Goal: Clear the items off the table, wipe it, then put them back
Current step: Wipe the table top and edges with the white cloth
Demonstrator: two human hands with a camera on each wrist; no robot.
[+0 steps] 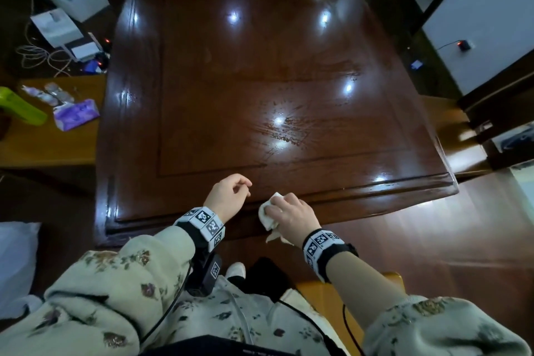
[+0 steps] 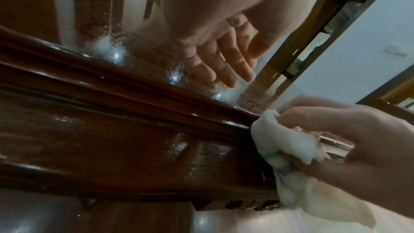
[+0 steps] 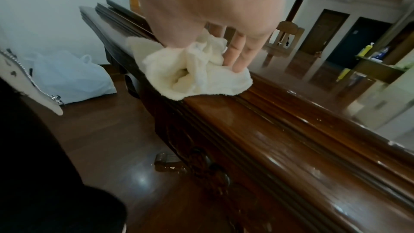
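Note:
The dark glossy wooden table [image 1: 202, 113] shows wet streaks [image 1: 284, 130] on its top. My right hand [image 1: 291, 212] grips a bunched white cloth [image 1: 267, 215] against the table's moulded near edge [image 3: 268, 112]; the cloth [image 3: 197, 75] is crumpled under my fingers [image 3: 239, 54], and it [image 2: 289, 144] hangs down below the edge. My left hand [image 1: 228, 193] hovers just above the tabletop beside it, with loosely curved fingers [image 2: 226, 59] holding nothing.
A lower side table [image 1: 49, 139] at the left holds a purple tissue pack [image 1: 76, 114], a green object [image 1: 20, 105] and small packets. Boxes and cables [image 1: 57, 29] lie on the floor behind it. A white plastic bag [image 3: 71, 75] stands on the floor. A chair [image 1: 459, 136] is at the right.

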